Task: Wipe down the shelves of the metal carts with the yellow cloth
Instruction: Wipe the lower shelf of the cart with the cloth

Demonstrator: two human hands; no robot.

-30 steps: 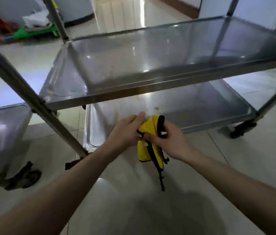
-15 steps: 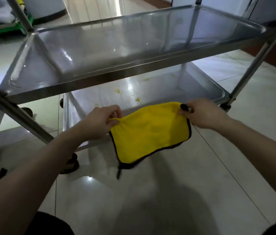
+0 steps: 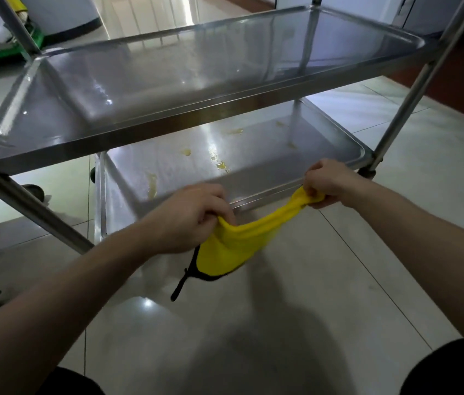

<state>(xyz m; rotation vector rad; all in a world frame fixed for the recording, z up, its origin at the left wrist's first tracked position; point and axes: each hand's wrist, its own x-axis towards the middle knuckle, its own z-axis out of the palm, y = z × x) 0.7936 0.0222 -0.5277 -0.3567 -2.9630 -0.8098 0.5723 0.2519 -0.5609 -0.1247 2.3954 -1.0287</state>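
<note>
– Since half a second ago, what has changed with the yellow cloth?

– It was spread flat between the two hands. Now it is gathered into a slack band that sags between them, and the right end sits higher than the left.

– Start at the left, then.

– The left hand has its fingers curled down over one gathered end, pinching it against the thumb. Most of the cloth hangs in a pouch just below and to the right of that grip. Its black edging shows along the bottom, and a black loop dangles under the hand.

– And going right?

– From the pouch the cloth rises as a narrow twisted strip to the right hand, whose fingers are closed tight round the other end. A small tuft pokes out past the knuckles.

– Is the cloth on a shelf?

– No, it is in the air over the tiled floor, touching only the hands. The front rim of the lower shelf runs just behind both grips. Yellowish stains lie on that shelf beyond the hands, and the upper shelf is above and farther off.
</note>
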